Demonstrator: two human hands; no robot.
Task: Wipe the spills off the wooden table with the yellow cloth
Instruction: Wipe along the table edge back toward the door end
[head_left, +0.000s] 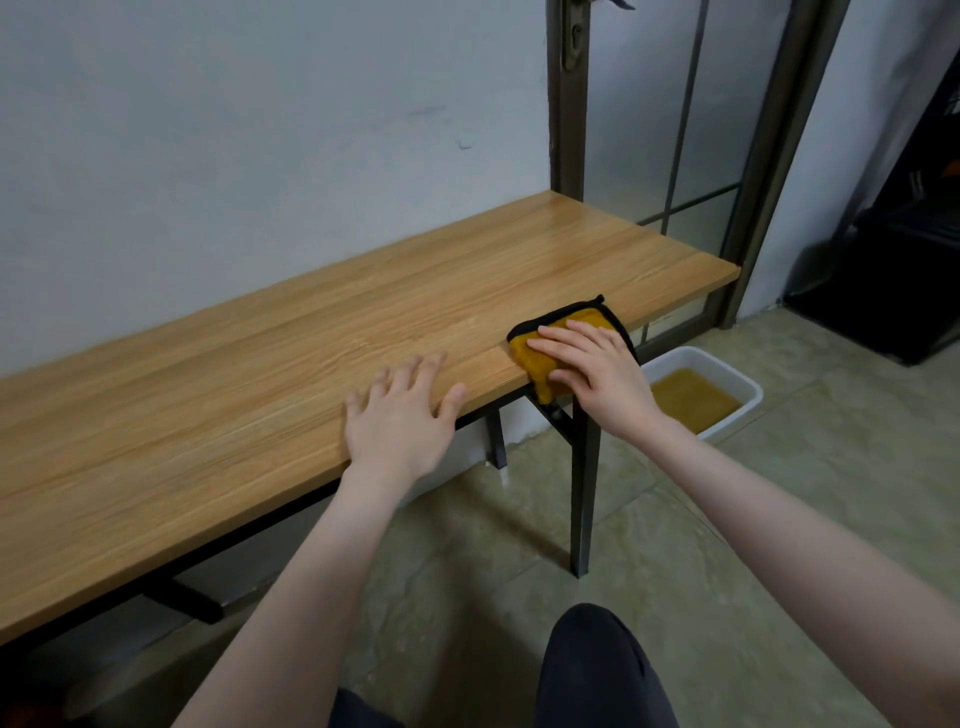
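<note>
The yellow cloth (540, 364) with black edging lies folded at the front edge of the wooden table (260, 374), one corner hanging over the edge. My right hand (592, 369) presses flat on the cloth with straight fingers, covering most of it. My left hand (402, 410) rests open on the table near the front edge, fingers spread, a hand's width left of the cloth. No spill shows plainly on the wood.
A white tub (727, 371) holding brownish-yellow liquid stands on the tiled floor under the table's right end. Black table legs (582, 493) stand below the cloth. A wall runs behind the table; a glass door frame (566, 104) rises at the right. My knee (597, 665) shows at the bottom.
</note>
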